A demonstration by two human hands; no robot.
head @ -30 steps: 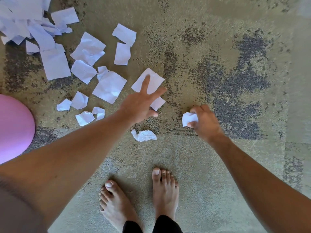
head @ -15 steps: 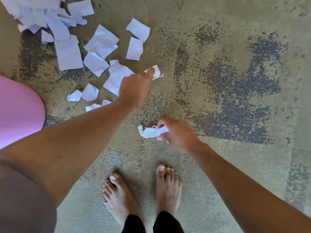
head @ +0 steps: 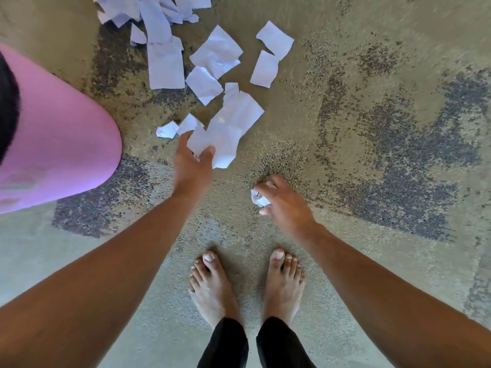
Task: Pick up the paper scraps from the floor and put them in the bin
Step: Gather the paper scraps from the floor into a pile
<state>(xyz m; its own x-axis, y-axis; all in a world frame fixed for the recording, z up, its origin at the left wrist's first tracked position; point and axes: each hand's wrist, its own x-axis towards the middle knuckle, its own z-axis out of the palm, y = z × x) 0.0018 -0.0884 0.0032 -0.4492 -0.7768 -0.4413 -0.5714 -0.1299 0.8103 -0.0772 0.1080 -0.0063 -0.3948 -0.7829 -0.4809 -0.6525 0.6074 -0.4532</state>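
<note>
Mottled tan-and-grey carpet (head: 372,128) fills the view, seen from above. Thumb and fingers of the left hand (head: 192,168) pinch a flat white torn paper scrap (head: 220,140) by its near edge, the sheet sticking out beyond the fingertips. The right hand (head: 285,205) curls its fingers around a crumpled white paper ball (head: 259,199), which shows only at the thumb side. Beyond the left hand lie more loose white paper scraps (head: 215,53) scattered flat on the carpet, thickening into a pile at the top edge. A rounded pink plastic bin (head: 61,139) sits at the left edge, near the left hand. Two bare feet (head: 212,285) stand below the hands.
</note>
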